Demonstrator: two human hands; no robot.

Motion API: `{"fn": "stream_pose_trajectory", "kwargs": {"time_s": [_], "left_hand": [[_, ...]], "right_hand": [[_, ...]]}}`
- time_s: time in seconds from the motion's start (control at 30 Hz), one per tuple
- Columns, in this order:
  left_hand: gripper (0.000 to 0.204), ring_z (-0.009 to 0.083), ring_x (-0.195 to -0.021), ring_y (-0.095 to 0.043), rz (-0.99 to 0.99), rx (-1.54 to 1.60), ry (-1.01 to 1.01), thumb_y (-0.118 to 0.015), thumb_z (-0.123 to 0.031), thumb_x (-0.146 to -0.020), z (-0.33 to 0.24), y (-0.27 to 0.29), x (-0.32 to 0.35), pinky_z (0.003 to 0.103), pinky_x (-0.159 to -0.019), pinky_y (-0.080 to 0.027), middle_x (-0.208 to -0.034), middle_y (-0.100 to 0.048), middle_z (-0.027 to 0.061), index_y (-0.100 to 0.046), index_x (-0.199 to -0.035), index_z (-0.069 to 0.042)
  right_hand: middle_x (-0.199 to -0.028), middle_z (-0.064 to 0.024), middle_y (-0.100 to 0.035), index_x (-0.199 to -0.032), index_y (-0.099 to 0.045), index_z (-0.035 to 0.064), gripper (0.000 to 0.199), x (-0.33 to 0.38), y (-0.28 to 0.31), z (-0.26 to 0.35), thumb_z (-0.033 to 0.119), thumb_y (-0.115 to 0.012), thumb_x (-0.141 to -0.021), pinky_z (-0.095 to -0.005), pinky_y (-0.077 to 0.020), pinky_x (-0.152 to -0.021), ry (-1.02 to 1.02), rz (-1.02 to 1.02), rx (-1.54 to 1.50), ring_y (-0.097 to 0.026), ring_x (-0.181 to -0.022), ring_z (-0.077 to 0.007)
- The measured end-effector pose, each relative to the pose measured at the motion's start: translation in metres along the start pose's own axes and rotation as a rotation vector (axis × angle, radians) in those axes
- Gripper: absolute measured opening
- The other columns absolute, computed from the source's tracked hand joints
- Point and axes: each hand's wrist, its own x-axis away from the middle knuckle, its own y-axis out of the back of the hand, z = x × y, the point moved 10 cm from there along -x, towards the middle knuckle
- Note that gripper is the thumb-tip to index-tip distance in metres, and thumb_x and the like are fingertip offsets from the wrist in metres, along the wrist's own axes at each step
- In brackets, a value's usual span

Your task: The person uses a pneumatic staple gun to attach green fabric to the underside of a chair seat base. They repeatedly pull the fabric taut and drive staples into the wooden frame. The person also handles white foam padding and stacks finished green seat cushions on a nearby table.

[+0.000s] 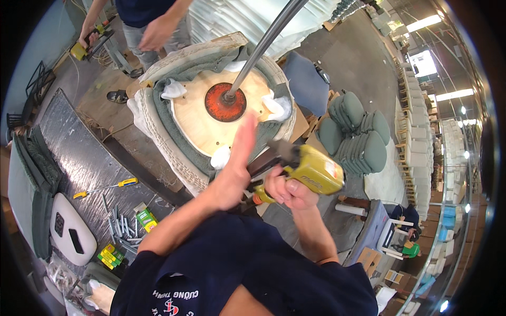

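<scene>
My right hand (292,190) is wrapped round the handle of a yellow-green staple gun (319,171), whose dark nose points toward the seat cushion. My left hand (234,176) holds nothing; its fingers are stretched out, slightly blurred, over the cushion's near edge. Whether they touch it I cannot tell. The cushion lies with its pale wooden board (191,108) upward. Grey-green fabric (167,124) and white padding (153,139) stand up loosely round the board. A red disc (213,105) on a slanting metal rod (266,47) rests on the board's middle.
Across from me, a co-worker's hand holds another staple gun (79,51); their other hand (158,34) is free. On the dark table (79,152) at left lie a screwdriver (105,188), staple strips (122,226) and small boxes (110,256). Green cushions (358,150) are stacked at right.
</scene>
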Motion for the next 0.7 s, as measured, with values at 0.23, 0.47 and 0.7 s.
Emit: {"fn": "stream_pose_trajectory", "kwargs": {"time_s": [0.23,0.47,0.7], "left_hand": [[0.083,0.0263,-0.168,-0.015,0.607,-0.591,0.439,-0.03,-0.066,-0.113,0.147,0.017,0.018,0.052,-0.135,-0.005,-0.179,-0.028,0.0107,-0.033,-0.169,-0.005],[0.078,0.0186,-0.161,-0.033,0.718,-1.24,0.07,-0.074,-0.041,-0.093,0.161,0.014,0.074,0.06,-0.135,-0.012,-0.171,-0.044,0.0004,-0.049,-0.16,-0.011],[0.078,0.0213,-0.161,-0.033,0.579,-1.304,0.185,-0.075,-0.038,-0.093,0.144,0.033,0.075,0.06,-0.135,-0.013,-0.169,-0.046,0.0001,-0.048,-0.161,-0.012]], "right_hand": [[-0.082,-0.0085,-0.071,-0.12,-0.07,-0.0022,0.032,0.003,0.046,0.03,0.013,-0.08,-0.094,-0.0315,-0.0551,-0.067,-0.116,-0.245,1.015,-0.066,-0.068,-0.0152],[-0.089,-0.0198,-0.076,-0.109,-0.074,-0.0014,0.036,0.022,0.131,-0.037,0.017,-0.085,-0.08,-0.0414,-0.0595,-0.076,-0.349,-0.37,1.249,-0.076,-0.086,-0.0404],[-0.083,-0.0193,-0.077,-0.093,-0.075,-0.0027,0.026,0.025,0.189,-0.102,0.02,-0.084,-0.083,-0.0435,-0.0589,-0.072,-0.415,-0.455,1.329,-0.075,-0.076,-0.0391]]}}
